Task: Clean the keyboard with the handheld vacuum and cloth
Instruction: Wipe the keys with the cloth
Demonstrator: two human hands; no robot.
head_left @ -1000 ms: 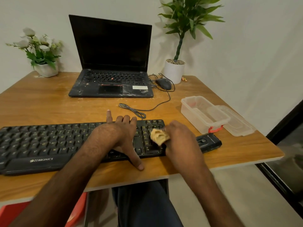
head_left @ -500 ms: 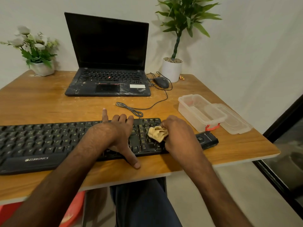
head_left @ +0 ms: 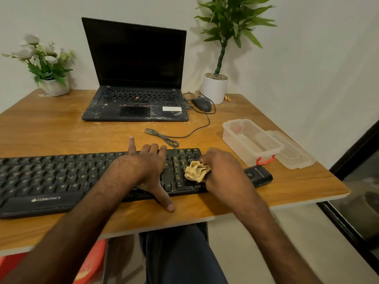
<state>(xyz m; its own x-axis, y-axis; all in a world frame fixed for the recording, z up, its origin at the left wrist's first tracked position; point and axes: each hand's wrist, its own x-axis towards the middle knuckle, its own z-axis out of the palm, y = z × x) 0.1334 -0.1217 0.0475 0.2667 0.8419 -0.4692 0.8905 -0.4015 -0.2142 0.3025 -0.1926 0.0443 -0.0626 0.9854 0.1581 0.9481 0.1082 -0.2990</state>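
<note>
A long black keyboard [head_left: 51, 179] lies along the near edge of the wooden table [head_left: 51, 130]. My left hand [head_left: 149, 169] rests on its right half, fingers curled over the far edge, forefinger pointing away, thumb on the table in front. My right hand [head_left: 223, 171] grips a bunched tan cloth [head_left: 196, 171] and presses it on the number pad at the keyboard's right end. A black handheld vacuum [head_left: 259, 177] lies just right of the keyboard, partly hidden behind my right hand.
An open black laptop [head_left: 135, 99] stands at the back, with a mouse [head_left: 202, 104] and its coiled cable [head_left: 164, 138] beside it. A clear plastic box [head_left: 250, 140] and its lid [head_left: 293, 152] sit at the right. Potted plants stand in both far corners.
The cloth in my right hand has shifted slightly over the number pad keys. My left hand has stayed in place on the keyboard. The camera has tilted a little.
</note>
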